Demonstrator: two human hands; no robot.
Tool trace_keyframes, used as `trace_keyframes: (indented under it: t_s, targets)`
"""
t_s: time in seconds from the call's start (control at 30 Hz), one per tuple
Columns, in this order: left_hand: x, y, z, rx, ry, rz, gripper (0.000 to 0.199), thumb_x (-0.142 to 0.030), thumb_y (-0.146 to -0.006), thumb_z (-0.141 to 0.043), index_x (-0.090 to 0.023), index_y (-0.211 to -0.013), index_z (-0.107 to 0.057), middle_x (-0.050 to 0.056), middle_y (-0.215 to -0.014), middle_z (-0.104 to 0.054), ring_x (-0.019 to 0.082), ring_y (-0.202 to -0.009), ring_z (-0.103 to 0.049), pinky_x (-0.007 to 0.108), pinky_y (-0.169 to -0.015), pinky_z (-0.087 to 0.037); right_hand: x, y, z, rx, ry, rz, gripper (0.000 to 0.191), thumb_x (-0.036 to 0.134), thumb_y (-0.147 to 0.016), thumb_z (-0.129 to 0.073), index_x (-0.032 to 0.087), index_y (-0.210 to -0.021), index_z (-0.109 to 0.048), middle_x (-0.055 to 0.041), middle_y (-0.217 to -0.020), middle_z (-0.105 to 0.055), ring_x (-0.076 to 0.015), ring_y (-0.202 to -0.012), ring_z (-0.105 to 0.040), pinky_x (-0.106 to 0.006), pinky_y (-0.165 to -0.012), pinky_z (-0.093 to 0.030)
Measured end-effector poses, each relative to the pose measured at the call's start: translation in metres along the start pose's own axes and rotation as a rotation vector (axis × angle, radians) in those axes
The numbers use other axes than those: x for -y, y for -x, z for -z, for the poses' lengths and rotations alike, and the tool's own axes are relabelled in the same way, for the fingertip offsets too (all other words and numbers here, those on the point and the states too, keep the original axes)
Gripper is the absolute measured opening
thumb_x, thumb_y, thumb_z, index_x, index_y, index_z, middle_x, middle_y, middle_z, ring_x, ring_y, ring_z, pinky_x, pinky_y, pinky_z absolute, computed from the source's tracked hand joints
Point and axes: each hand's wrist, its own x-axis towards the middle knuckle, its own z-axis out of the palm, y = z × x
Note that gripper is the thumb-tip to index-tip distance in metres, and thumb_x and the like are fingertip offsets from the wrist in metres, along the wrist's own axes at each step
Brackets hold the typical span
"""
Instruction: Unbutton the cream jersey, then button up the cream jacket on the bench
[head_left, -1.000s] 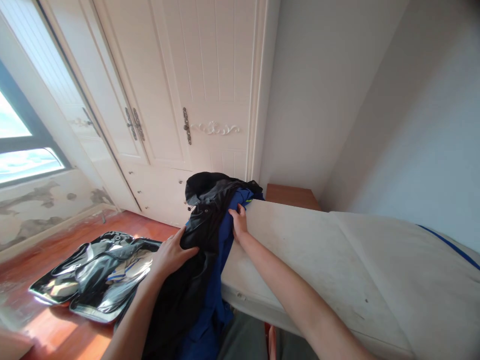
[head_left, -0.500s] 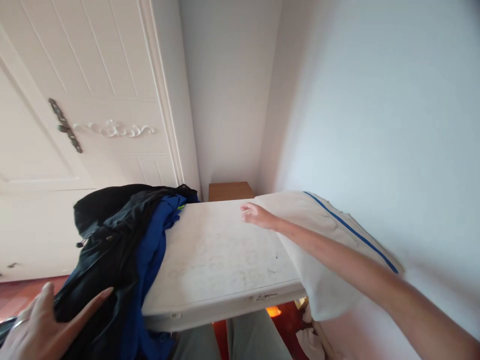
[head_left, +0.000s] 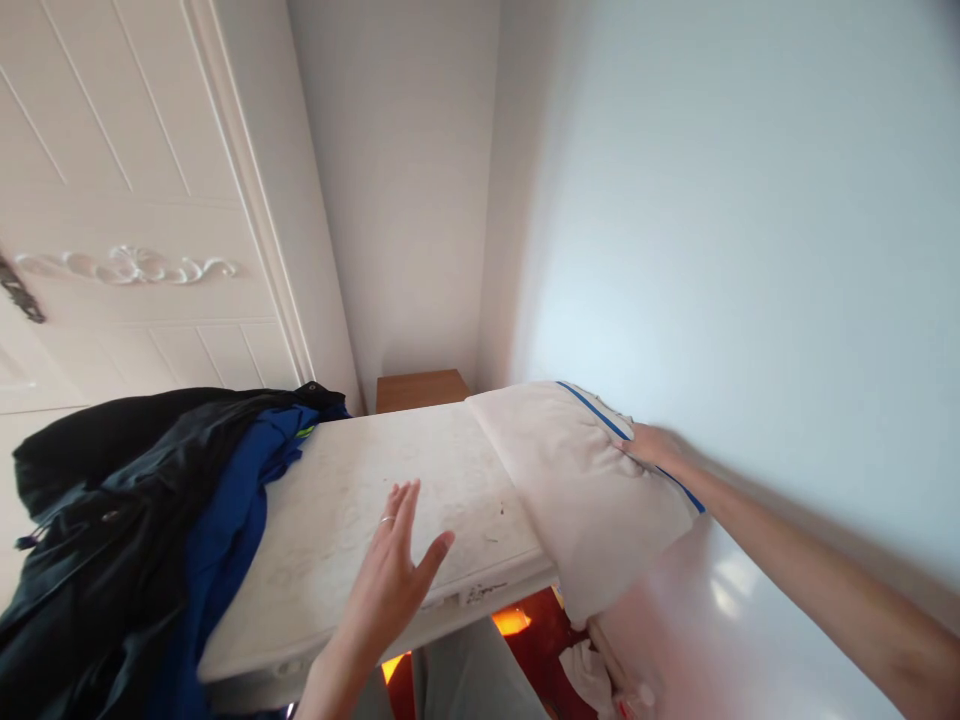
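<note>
A pale beige cloth with a blue stripe lies over the right part of the white table. At its far right edge, near the blue stripe, my right hand is closed on the cloth. My left hand, with a ring on one finger, is over the front middle of the table, fingers stretched out and holding nothing. A black jacket with blue lining is heaped over the table's left end.
A white panelled door with a dark handle stands at the left. Behind the table is a brown wooden box. A pale wall rises close on the right. White crumpled cloth lies on the red floor.
My right hand has moved from the table's middle to the cloth's right edge. My left hand has left the jacket and moved right over the table. The view has turned right.
</note>
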Motion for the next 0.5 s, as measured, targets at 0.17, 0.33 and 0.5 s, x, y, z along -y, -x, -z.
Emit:
trace_keyframes:
  t_s: [0.17,0.33,0.5]
  targets:
    - [0.01,-0.029,-0.036,0.118,-0.037,0.025,0.073,-0.047,-0.093,-0.043,-0.002,-0.151,-0.037,0.021,-0.161,-0.036,0.03,-0.154,-0.023,0.05,-0.126,-0.024,0.033,-0.012,0.027,-0.063,-0.208,0.015,0.017,0.02,-0.071,-0.061,0.018,-0.057,-0.054,-0.0047,-0.059,-0.059,-0.0206,-0.065,-0.059,-0.029,-0.064,-0.041]
    - [0.013,-0.029,-0.034,0.07,0.125,0.115,0.074,-0.058,-0.091,-0.043,-0.007,-0.145,-0.047,0.02,-0.154,-0.047,0.033,-0.147,-0.04,0.05,-0.123,-0.029,0.135,-0.013,0.079,-0.37,-0.469,0.254,0.025,0.032,-0.089,-0.046,0.019,-0.069,-0.051,-0.0018,-0.069,-0.057,-0.0165,-0.071,-0.051,-0.027,-0.066,-0.038]
    - [0.008,-0.025,-0.015,-0.091,0.599,0.191,0.071,-0.077,-0.086,-0.043,-0.018,-0.121,-0.063,0.013,-0.134,-0.066,0.031,-0.131,-0.057,0.046,-0.116,-0.04,0.254,0.1,0.039,-0.07,-0.5,1.107,0.017,0.031,-0.091,-0.056,0.019,-0.081,-0.063,-0.0016,-0.079,-0.066,-0.0168,-0.078,-0.058,-0.026,-0.074,-0.044]
